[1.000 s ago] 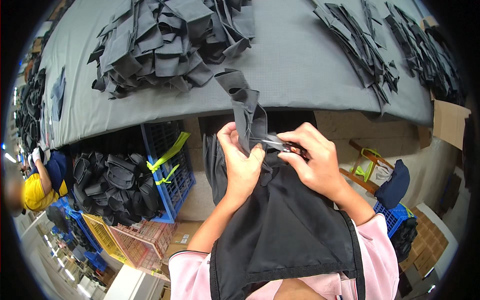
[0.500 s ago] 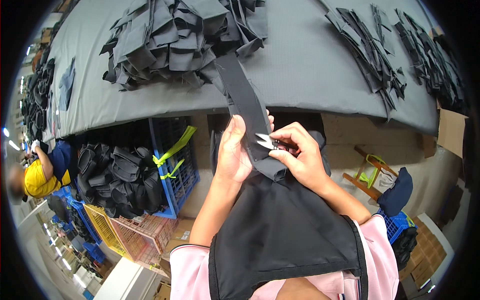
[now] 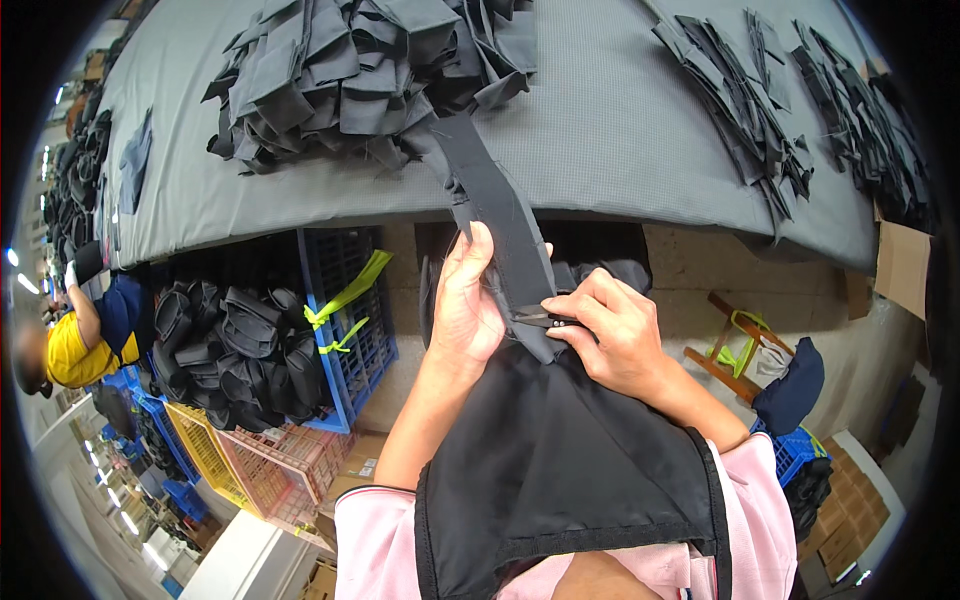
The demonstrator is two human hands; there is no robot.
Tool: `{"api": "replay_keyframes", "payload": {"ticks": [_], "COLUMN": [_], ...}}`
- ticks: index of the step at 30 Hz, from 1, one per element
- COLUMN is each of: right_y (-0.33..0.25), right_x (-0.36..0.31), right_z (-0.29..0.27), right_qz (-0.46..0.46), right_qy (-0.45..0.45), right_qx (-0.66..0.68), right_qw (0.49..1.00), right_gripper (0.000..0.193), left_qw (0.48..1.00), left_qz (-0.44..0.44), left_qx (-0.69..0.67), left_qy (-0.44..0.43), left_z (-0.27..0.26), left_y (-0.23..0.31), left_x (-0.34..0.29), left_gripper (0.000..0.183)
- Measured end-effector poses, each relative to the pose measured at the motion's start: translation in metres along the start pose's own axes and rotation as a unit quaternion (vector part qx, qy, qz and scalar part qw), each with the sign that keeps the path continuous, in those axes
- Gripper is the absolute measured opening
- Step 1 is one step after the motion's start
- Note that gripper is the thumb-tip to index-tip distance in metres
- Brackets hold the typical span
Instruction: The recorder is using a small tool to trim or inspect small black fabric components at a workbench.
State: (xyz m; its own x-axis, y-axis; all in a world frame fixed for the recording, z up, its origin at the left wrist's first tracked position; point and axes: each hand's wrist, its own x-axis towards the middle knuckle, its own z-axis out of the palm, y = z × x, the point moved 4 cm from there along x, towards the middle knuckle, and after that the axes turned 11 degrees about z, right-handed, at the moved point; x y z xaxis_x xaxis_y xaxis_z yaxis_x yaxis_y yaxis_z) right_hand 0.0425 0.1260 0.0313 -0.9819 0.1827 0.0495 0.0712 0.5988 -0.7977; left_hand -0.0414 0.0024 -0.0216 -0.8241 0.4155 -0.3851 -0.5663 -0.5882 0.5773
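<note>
A long black fabric strip [image 3: 490,205] runs from the pile of cut dark fabric pieces [image 3: 340,80] on the table down toward my lap. Its left edge lies in my left hand [image 3: 465,305], thumb up and fingers behind the cloth. In my right hand [image 3: 610,330] is a small pair of thread snips [image 3: 535,317]. Their blades look nearly closed and lie against the strip's lower part, pointing left. The fingers of my left hand are mostly hidden behind the strip.
A grey-covered table [image 3: 600,150] spans the far side, with bundled dark strips [image 3: 735,110] at right. On the left stand a blue crate [image 3: 340,340] and a heap of black pouches [image 3: 240,340]. A wooden stool [image 3: 735,345] is at right. Another person [image 3: 85,340] works far left.
The snips have moved down along the strip, and their blades have gone from spread to nearly closed. My right hand has shifted slightly right and nearer me.
</note>
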Motion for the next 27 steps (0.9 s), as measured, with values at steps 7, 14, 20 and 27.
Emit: {"api": "replay_keyframes", "payload": {"ticks": [7,14,20,27], "right_y": [0.001,-0.001,0.008,0.008], "right_x": [-0.008,-0.007,0.001,0.016], "right_z": [-0.003,0.001,-0.002,-0.004], "right_qz": [-0.033,-0.023,0.038,0.053], "right_qy": [0.049,0.030,0.023,0.017], "right_qx": [-0.002,-0.019,0.023,0.052], "right_qw": [0.998,0.999,0.999,0.997], "right_gripper": [0.030,0.027,0.024,0.029], "left_qw": [1.000,1.000,0.998,0.993], "left_qz": [-0.008,-0.011,-0.026,-0.029], "left_qx": [0.006,-0.014,-0.061,-0.108], "left_qy": [0.017,0.012,-0.003,0.022], "left_z": [-0.001,-0.004,-0.010,-0.014], "left_y": [0.001,0.000,-0.002,-0.001], "left_x": [-0.001,-0.001,-0.005,-0.009], "left_gripper": [0.033,0.032,0.030,0.025]}}
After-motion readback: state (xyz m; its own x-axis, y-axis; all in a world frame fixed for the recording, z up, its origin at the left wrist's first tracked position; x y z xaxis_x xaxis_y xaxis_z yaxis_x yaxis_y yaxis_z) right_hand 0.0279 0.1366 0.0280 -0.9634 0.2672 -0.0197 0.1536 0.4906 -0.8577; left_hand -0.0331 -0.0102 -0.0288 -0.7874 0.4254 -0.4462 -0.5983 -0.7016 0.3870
